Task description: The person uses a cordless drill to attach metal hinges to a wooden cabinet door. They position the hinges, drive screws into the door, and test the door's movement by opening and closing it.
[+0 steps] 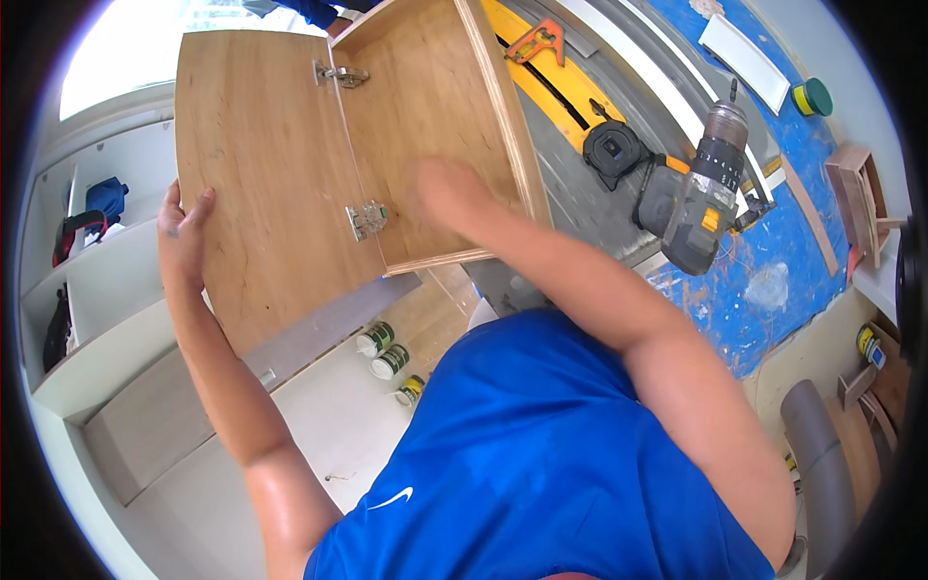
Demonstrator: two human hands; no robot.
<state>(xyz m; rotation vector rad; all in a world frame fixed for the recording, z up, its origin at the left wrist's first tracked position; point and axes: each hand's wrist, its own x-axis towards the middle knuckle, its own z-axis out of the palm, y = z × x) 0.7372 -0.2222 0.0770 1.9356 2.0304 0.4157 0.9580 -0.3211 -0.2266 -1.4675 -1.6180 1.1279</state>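
A wooden cabinet box (417,94) lies with its inside facing me and its flat door (268,159) swung out to the left. Two metal hinges join them, an upper hinge (342,75) and a lower hinge (367,220). My left hand (185,228) grips the door's outer edge, thumb on the inner face. Over the box's interior, right of the lower hinge, is my right hand (451,194). It is motion-blurred, and its fingers and anything in them cannot be made out.
Right of the box are a tape measure (615,148), a cordless drill (702,196) and an orange square handle (538,42) on a yellow tool (536,83). Several tubs (390,361) stand below. White shelving (116,279) lines the left. Another person's hand (338,27) shows behind the box.
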